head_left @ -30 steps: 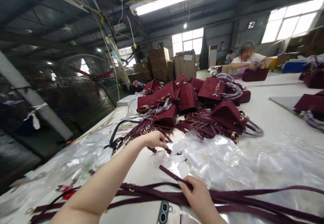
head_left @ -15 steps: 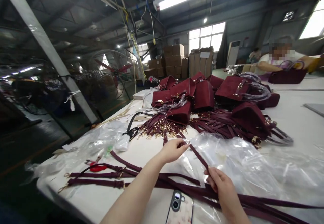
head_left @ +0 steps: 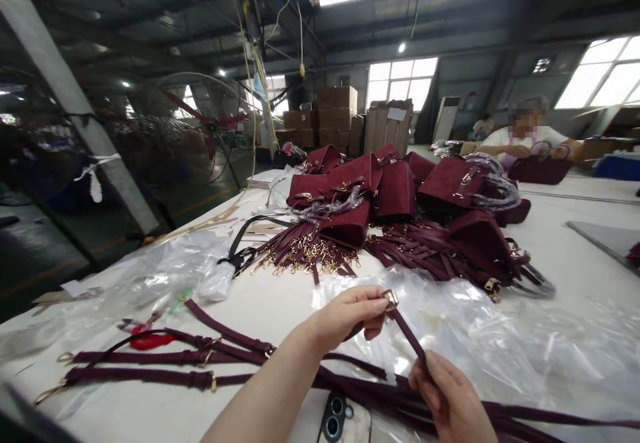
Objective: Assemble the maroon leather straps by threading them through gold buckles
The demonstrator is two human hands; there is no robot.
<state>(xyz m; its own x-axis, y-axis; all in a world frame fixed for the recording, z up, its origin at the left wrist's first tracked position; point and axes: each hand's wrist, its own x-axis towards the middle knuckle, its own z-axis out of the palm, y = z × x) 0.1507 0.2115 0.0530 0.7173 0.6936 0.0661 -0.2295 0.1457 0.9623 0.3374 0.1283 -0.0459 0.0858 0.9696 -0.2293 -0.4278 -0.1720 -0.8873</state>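
Note:
My left hand [head_left: 353,316] pinches a dark red strap beside its gold buckle [head_left: 391,300]. Lower and to the right, my right hand [head_left: 450,389] is closed on the same strap [head_left: 411,336], which runs taut between both hands. Several other dark red straps [head_left: 145,375] with gold buckles and clips lie across the table, passing under my forearms. A phone [head_left: 345,419] in a patterned case rests between my arms at the bottom edge.
Dark red bags [head_left: 395,189] are heaped beyond my hands, with a pile of clipped straps [head_left: 305,249] before them. Clear plastic [head_left: 480,336] covers the table's right side. Red-handled snips [head_left: 150,337] lie at left. A person [head_left: 525,137] handles a bag at the far right.
The view has turned a little to the right. The buckle end has come nearer and now faces up at my left fingertips; both hands still hold the strap.

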